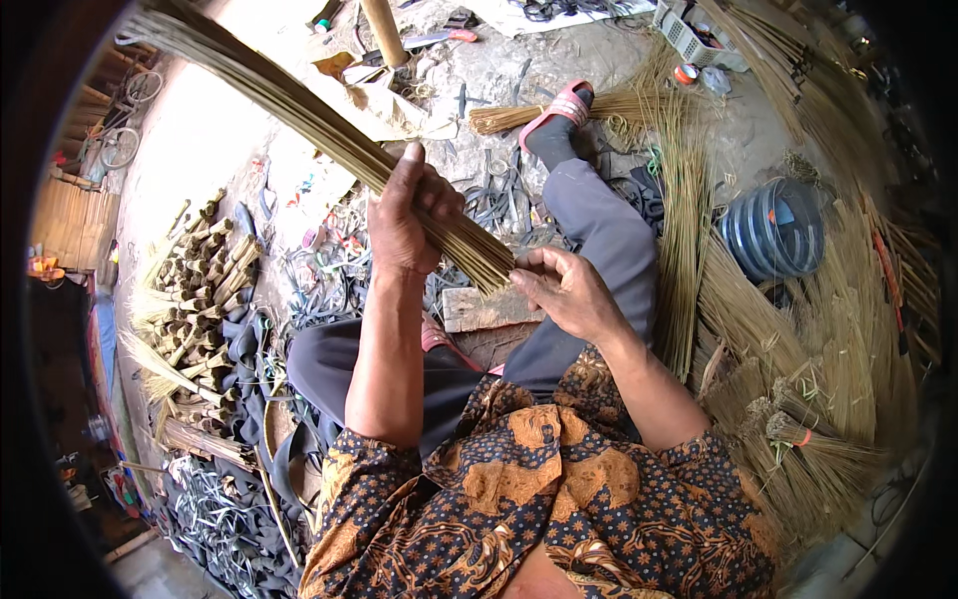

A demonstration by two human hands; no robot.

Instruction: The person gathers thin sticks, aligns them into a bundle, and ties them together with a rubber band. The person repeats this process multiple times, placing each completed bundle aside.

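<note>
My left hand (411,215) is wrapped round a long bundle of thin broom sticks (329,135). The bundle slants from the upper left down to the middle, its blunt ends lying over my lap. At those ends is my right hand (569,295), its thumb and forefinger closed at the stick tips and its other fingers curled. Whether it grips one stick or several cannot be made out. Just below the blunt ends sits a small wooden block (487,309), between my legs.
Tied short bundles (205,299) are piled at the left, by dark rubber strips (225,509). Loose long sticks (758,309) cover the right, beside a clear blue plastic jug (770,230). A knife (429,40), a wooden post (383,32) and a grey crate (696,38) are farther off.
</note>
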